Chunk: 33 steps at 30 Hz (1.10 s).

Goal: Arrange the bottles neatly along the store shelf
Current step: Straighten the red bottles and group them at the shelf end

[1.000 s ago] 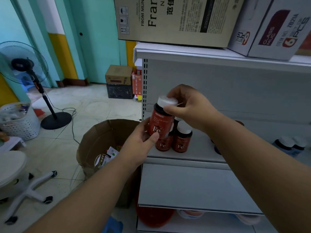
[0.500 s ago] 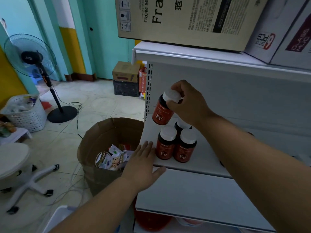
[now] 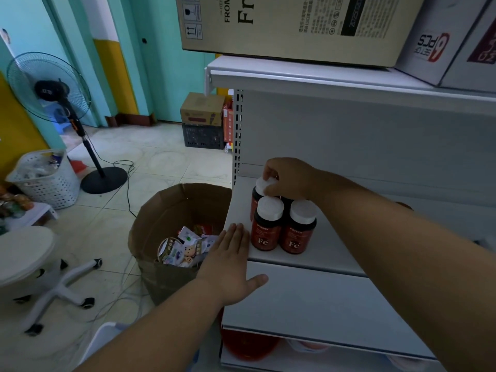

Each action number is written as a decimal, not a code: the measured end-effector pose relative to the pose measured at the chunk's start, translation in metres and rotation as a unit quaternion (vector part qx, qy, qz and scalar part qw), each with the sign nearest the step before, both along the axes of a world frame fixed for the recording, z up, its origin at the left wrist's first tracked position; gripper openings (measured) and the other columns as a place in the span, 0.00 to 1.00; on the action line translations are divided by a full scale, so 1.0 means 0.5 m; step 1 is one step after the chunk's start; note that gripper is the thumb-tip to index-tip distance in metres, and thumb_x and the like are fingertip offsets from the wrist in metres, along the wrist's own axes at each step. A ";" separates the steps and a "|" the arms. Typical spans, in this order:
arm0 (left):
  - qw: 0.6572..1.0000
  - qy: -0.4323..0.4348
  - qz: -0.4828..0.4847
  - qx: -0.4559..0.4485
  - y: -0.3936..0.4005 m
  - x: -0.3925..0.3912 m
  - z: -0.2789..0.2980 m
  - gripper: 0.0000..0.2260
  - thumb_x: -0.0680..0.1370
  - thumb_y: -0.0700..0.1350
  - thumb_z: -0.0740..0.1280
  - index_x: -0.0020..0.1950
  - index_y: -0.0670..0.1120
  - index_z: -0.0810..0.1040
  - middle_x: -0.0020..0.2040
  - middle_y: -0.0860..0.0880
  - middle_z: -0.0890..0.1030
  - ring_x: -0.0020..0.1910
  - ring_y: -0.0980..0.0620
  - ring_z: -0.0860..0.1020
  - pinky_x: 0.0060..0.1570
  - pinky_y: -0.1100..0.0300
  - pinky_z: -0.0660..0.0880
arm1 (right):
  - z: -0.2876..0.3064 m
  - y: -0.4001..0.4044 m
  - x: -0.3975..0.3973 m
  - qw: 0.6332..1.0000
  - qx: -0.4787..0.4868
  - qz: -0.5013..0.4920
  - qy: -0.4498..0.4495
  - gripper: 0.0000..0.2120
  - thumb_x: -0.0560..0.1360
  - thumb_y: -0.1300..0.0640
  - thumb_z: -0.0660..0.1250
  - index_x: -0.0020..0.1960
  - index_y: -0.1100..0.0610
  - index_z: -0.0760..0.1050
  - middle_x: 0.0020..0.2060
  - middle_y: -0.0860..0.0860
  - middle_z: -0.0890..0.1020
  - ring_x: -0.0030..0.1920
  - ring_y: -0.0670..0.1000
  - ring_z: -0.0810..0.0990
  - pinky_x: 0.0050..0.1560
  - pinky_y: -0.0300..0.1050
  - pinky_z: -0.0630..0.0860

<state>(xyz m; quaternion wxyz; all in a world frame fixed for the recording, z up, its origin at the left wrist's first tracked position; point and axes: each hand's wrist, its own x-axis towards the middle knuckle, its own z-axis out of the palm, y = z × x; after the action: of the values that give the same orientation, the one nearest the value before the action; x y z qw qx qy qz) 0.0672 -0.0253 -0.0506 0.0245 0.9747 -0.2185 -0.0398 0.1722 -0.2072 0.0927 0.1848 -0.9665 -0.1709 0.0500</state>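
At the shelf edge, an upright back bottle is pinched by its cap under the right hand; the left hand is laid flat nearby.

Three dark bottles with red labels and white caps stand upright near the left end of the grey store shelf. The front-left bottle and the front-right bottle stand side by side, touching, each label marked "Fe" near its base. The back bottle stands directly behind the front-left one, mostly hidden by it, its cap pinched in the fingers of the right hand.
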 end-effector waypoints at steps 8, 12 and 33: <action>1.000 0.002 -0.002 0.010 0.000 0.003 0.001 0.47 0.75 0.74 0.48 0.79 0.43 0.35 0.79 0.43 0.35 0.78 0.48 0.34 0.72 0.54 0.31 | 0.016 0.000 0.000 0.999 -0.032 -0.001 0.033 0.12 0.75 0.54 0.66 0.58 0.52 0.73 0.55 0.47 0.74 0.54 0.49 0.73 0.46 0.42 0.67; 1.000 0.003 -0.003 0.015 -0.001 0.006 0.000 0.48 0.74 0.75 0.47 0.78 0.43 0.34 0.79 0.44 0.35 0.78 0.48 0.34 0.72 0.54 0.31 | 0.010 -0.038 -0.021 0.999 -0.028 -0.026 -0.030 0.15 0.75 0.52 0.67 0.60 0.52 0.71 0.57 0.48 0.74 0.55 0.50 0.74 0.50 0.45 0.70; 0.999 0.032 -0.006 0.026 0.004 0.013 -0.005 0.54 0.64 0.78 0.37 0.79 0.43 0.34 0.79 0.43 0.34 0.78 0.47 0.33 0.73 0.53 0.32 | 0.041 -0.087 -0.250 0.926 0.081 -0.093 -0.357 0.19 0.72 0.59 0.71 0.62 0.59 0.74 0.57 0.53 0.78 0.57 0.54 0.74 0.55 0.44 0.70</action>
<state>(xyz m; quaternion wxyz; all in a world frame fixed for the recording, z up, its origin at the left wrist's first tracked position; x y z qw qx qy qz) 0.0739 -0.0230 -0.0530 0.0056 0.9718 -0.2227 -0.0773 0.0473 -0.2509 0.1131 0.1929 -0.9139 -0.1383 -0.3294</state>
